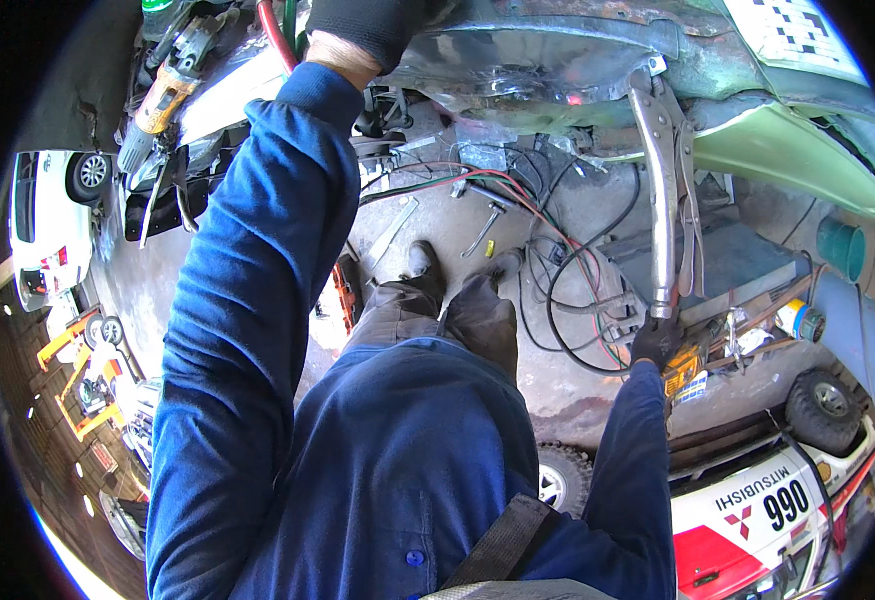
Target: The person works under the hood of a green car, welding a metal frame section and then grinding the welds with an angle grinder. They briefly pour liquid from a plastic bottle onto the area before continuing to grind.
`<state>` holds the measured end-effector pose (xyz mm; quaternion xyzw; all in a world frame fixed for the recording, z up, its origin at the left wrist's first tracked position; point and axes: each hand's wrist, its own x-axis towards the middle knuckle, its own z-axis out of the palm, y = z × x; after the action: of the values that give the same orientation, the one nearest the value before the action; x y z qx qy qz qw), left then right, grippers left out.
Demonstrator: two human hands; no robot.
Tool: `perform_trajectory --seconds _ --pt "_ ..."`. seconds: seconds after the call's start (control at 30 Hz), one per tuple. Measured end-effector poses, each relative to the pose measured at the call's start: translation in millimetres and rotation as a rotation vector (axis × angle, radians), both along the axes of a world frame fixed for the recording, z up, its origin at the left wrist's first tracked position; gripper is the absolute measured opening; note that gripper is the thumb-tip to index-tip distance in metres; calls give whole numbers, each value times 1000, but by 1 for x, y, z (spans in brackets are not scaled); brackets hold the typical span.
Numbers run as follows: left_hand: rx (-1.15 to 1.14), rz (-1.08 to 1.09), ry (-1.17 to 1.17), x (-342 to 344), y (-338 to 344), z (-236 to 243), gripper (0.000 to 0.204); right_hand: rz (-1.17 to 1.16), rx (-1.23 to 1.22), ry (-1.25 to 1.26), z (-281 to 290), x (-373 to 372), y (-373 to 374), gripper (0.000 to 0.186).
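While I look down past my chest, my left hand (372, 25), in a dark glove, is raised to the top of the frame and pressed against the bare, rust-marked metal panel (527, 65) of a vehicle body; whether its fingers are curled or flat I cannot tell, as the frame edge cuts the hand off. My right hand (655, 340), also gloved, is closed around the lower handle end of the locking pliers (665, 200). The pliers hang nearly straight down from the panel, their head at the panel's lower edge just right of centre, beside the pale green bodywork (787, 150); from here I cannot confirm whether they bite the metal or only rest against it. Both my sleeves are blue. Below the panel, on the concrete floor (437, 215), lie a tangle of red, green and black cables (547, 230), a spanner (393, 230) and further small hand tools near my boot (422, 262). At upper left an angle grinder (162, 100) with a yellow body lies on a grey surface, well apart from both hands, and a red hose (275, 35) runs just beside my left wrist. A white car (47, 225) stands at the left rim. A second white and red car (757, 510) sits at lower right, with a knobbly tyre (819, 405) near it. A teal drum (839, 248) stands at the right, near the green bodywork.
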<state>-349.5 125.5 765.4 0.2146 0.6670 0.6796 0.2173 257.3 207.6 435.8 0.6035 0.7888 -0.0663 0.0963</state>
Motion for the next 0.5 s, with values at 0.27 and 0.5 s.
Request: perform_trajectory --seconds 0.27,0.5 --pt "88 -81 155 -9 2 -11 31 170 230 -10 18 -11 -24 64" --pt "61 -105 211 -6 -2 -6 33 61 277 49 44 -22 -47 63"
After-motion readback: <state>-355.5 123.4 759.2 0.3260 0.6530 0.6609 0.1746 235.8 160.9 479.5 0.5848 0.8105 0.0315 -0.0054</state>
